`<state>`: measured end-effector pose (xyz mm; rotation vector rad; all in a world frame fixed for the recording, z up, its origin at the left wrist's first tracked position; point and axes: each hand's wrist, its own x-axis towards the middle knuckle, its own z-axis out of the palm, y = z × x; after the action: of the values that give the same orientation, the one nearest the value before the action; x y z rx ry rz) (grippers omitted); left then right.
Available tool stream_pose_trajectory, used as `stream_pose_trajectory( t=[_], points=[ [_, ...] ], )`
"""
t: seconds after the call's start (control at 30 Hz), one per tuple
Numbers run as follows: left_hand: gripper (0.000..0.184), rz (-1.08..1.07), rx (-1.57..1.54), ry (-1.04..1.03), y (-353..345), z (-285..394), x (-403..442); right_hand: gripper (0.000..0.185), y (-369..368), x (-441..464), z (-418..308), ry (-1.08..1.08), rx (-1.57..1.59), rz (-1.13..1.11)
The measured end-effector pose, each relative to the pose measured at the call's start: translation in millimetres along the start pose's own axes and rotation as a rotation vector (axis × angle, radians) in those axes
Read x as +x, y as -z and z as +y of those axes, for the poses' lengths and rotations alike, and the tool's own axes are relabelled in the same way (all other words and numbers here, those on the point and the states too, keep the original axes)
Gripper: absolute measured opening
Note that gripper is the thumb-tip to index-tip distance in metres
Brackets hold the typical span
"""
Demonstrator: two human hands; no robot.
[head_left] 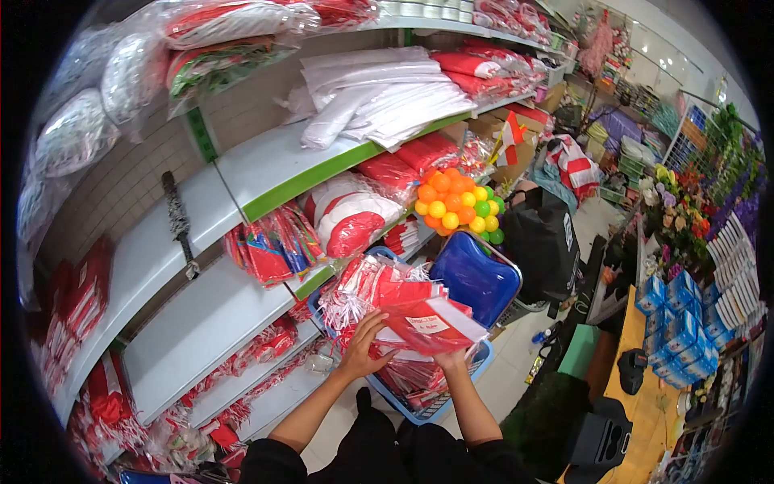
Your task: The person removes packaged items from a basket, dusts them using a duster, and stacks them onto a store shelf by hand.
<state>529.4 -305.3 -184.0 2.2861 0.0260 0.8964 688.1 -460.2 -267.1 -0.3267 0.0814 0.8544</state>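
Observation:
A flat red-and-white packet (426,324) with a white label is held over a blue basket (482,357). My right hand (453,355) grips its lower edge near the right corner. At the packet's left side is my left hand (367,348), its fingers apart and the fingertips near the packet's edge. Red and white fringed packets (359,282) fill the basket below and behind both hands. A blue padded stool seat (476,276) stands just beyond the basket.
Metal shelves (189,329) with red and white packs run along the left. Orange, yellow and green balls (458,202) hang beyond the stool. A black bag (536,242) stands farther back. Blue boxes (681,323) sit on a wooden counter (637,395) at the right.

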Motion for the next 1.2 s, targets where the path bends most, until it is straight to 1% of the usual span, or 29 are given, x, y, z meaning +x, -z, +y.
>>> stream_pose_trajectory(
  t=[0.07, 0.17, 0.2, 0.27, 0.3, 0.33, 0.43, 0.47, 0.57, 0.6, 0.7, 0.73, 0.77, 0.83, 0.87, 0.9, 0.97, 1.03, 1.07, 1.17, 1.2],
  points=[
    [0.060, 0.123, 0.082, 0.016, 5.6, 1.0, -14.6, 0.063, -22.3, -3.2, 0.1, 0.029, 0.004, -0.058],
    [0.063, 0.368, 0.096, 0.206, 2.7, -1.2, -24.6, 0.061, -56.6, -2.8, 8.1, 0.029, 0.034, -0.205],
    [0.062, 0.409, 0.092, 0.164, 8.7, 2.2, -24.3, 0.061, -67.7, -3.9, 12.7, 0.019, 0.040, -0.253],
    [0.060, 0.409, -1.138, 0.505, 25.4, -8.2, -35.3, 0.059, -91.0, -4.4, 25.7, -0.007, 0.054, -0.347],
    [0.059, 0.371, -1.756, 0.623, 43.4, -11.9, -44.4, 0.059, -105.0, -6.4, 38.3, -0.034, 0.058, -0.390],
    [0.058, 0.334, -1.720, 0.655, 70.8, 9.2, -33.8, 0.058, -116.1, -7.4, 46.8, -0.049, 0.059, -0.428],
    [0.053, 0.435, -1.352, 0.740, 112.4, 14.9, -29.6, 0.057, -147.8, -13.5, 76.6, -0.097, 0.063, -0.524],
    [0.046, 0.363, -1.153, 0.668, 133.7, 23.2, -30.3, 0.056, -157.5, -15.2, 87.4, -0.115, 0.068, -0.551],
    [0.044, 0.362, -0.886, 0.630, 189.8, 33.9, -38.1, 0.054, -191.2, -20.5, 121.4, -0.149, 0.066, -0.628],
    [0.042, 0.392, -0.866, 0.632, 211.3, 38.9, -43.1, 0.054, -203.2, -21.9, 133.2, -0.159, 0.062, -0.650],
    [0.038, 0.505, -0.646, 0.558, 279.2, 38.6, -69.3, 0.052, -240.8, -24.0, 172.6, -0.198, -0.005, -0.658],
    [0.036, 0.580, -0.651, 0.548, 303.5, 51.0, -74.8, 0.054, -256.7, -26.7, 187.0, -0.244, -0.070, -0.587],
    [0.035, 0.639, -0.634, 0.502, 328.1, 57.0, -81.8, 0.047, -273.4, -34.6, 201.0, -0.213, -0.224, -0.606],
    [0.035, 0.665, -0.514, 0.465, 382.8, 48.3, -105.4, 0.041, -295.2, -26.4, 231.4, -0.058, -0.613, -0.524],
    [0.035, 0.702, -0.528, 0.440, 406.2, 49.6, -111.9, 0.033, -310.2, -29.7, 241.4, -0.021, -0.646, -0.630],
    [0.035, 0.737, -0.544, 0.414, 428.7, 52.1, -115.7, 0.025, -334.7, -36.0, 250.7, 0.174, -0.937, -0.711],
    [0.035, 0.729, -0.508, 0.425, 468.8, 48.5, -121.3, 0.024, -363.2, -14.7, 271.6, 0.789, -1.295, -0.996],
    [0.036, 0.706, -0.476, 0.432, 499.3, 36.5, -123.3, 0.030, -391.1, -11.6, 295.6, 1.061, -1.639, -0.839],
    [0.035, 0.677, -0.427, 0.433, 511.6, 19.5, -125.0, 0.034, -403.0, -10.7, 305.3, 1.193, -1.808, -0.739],
    [0.033, 0.674, -0.184, 0.559, 523.4, -14.9, -113.6, 0.047, -424.3, 18.1, 340.4, 0.800, -2.196, -0.578],
    [0.033, 0.691, -0.215, 0.562, 522.7, -24.0, -108.0, 0.054, -422.7, 33.3, 350.5, 0.804, -2.315, -0.576]
  ],
)
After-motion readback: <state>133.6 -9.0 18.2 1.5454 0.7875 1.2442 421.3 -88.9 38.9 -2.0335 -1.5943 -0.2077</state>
